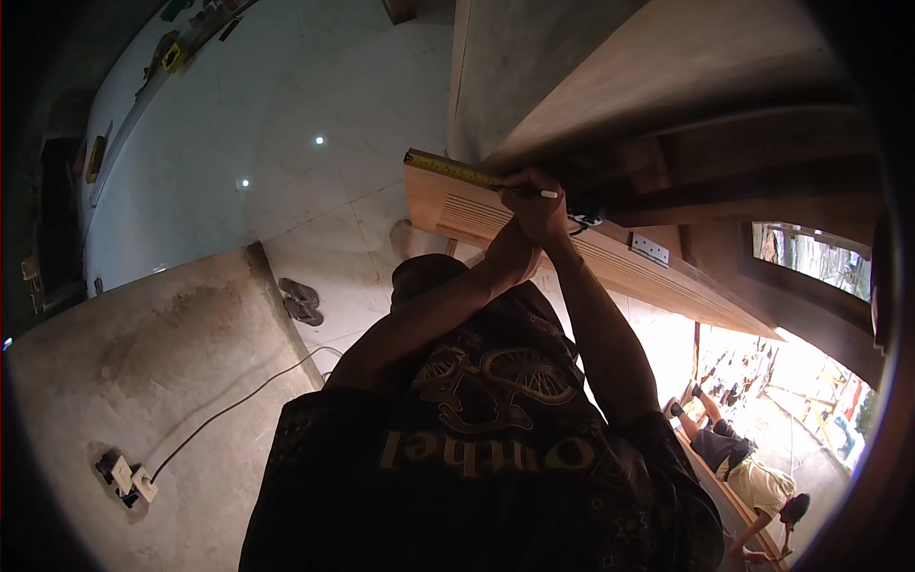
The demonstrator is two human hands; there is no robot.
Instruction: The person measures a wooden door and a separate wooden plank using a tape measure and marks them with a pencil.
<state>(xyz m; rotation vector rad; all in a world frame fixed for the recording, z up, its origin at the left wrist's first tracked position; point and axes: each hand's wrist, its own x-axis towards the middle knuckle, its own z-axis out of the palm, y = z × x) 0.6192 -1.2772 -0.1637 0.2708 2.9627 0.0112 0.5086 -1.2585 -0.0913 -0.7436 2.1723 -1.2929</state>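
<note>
A wooden door panel (467, 217) with grooved lines stands in front of me, its narrow edge facing up. A yellow tape measure (448, 169) lies extended along that edge from the far left corner toward my hands. My right hand (538, 205) is closed around a slim pencil-like marker with a pale end (547, 194), its tip at the tape. Crossed beneath my right wrist, my left hand (515, 255) is against the door's side; its fingers are hidden. A small dark object (587, 215) sits just right of my right hand. Further along the edge is a metal hinge (650, 249).
A dark wooden frame (762, 205) runs close on the right. Sandals (301, 300) lie on the floor beside a low wall (172, 329), where a cable (233, 396) leads from a socket (141, 481). Another person (753, 477) bends over long boards at lower right.
</note>
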